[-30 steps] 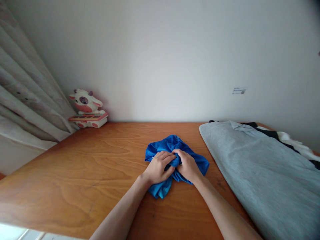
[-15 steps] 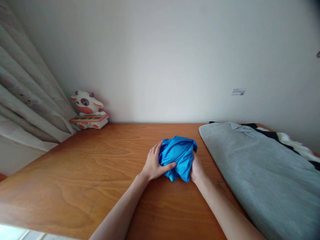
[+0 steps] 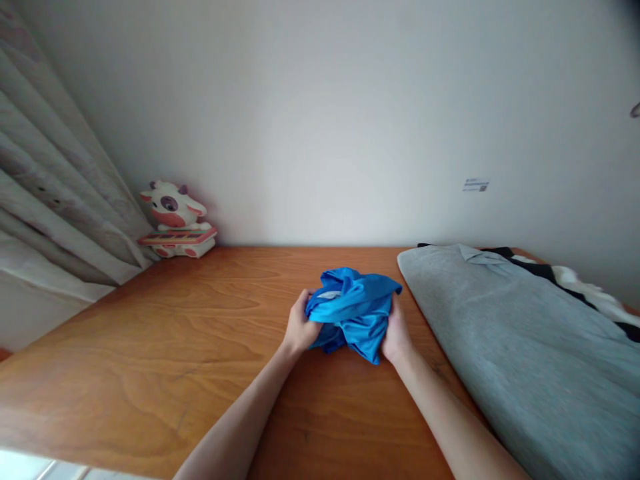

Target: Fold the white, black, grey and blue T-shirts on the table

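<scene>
Between left hand [image 3: 299, 328] and right hand [image 3: 397, 335], blue cloth [image 3: 356, 305] (longest crosswise); fingers [image 3: 303, 299] half-closed, gripping

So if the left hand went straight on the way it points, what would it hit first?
The blue cloth, which the left hand is gripping at its edge. Past that, probably the pale wall, though depth is hard to judge here.

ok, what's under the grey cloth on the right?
Black cloth and white cloth show past the far edge of the grey cloth. Whatever it covers is hidden, so how far they run beneath can't be told.
</scene>
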